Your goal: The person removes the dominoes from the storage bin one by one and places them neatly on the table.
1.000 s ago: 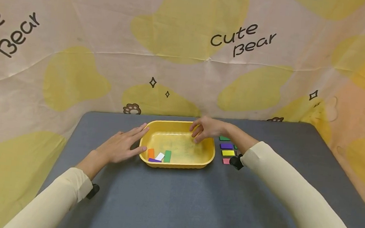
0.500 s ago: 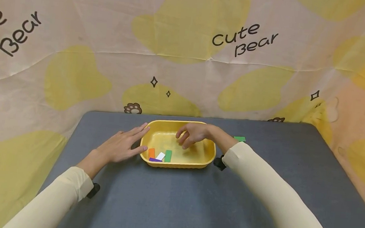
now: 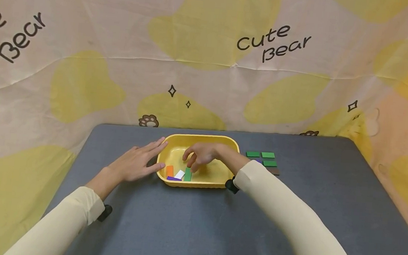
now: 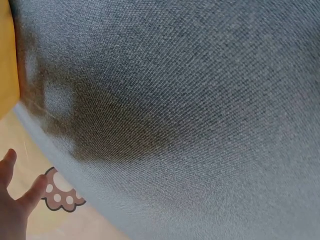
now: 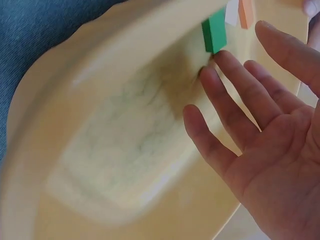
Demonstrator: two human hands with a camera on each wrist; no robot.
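Observation:
A yellow plastic basin (image 3: 208,184) stands on the table. My left hand (image 3: 133,165) rests its extended fingers against the basin's left rim, thumb spread apart. Over the basin's floor reaches my right hand (image 3: 201,153), its fingers loosely bent and nothing held. In the right wrist view its fingertips come close to the end of a green block (image 5: 215,32); whether they touch it, I cannot tell. Next to that block lie a white block (image 3: 179,174), an orange block (image 3: 169,171) and a purple block (image 3: 174,178), gathered at the basin's near left corner.
Right of the basin, flat blocks lie in rows: a dark green block (image 3: 252,154), lighter green ones (image 3: 268,154) and a brown one (image 3: 274,171). The right forearm hides part of these rows. A printed cloth (image 3: 208,83) hangs behind the grey table (image 3: 180,230).
My right hand has moved left and toward me, from the basin's far right side to the green block. The left hand and the blocks in the basin have stayed in place.

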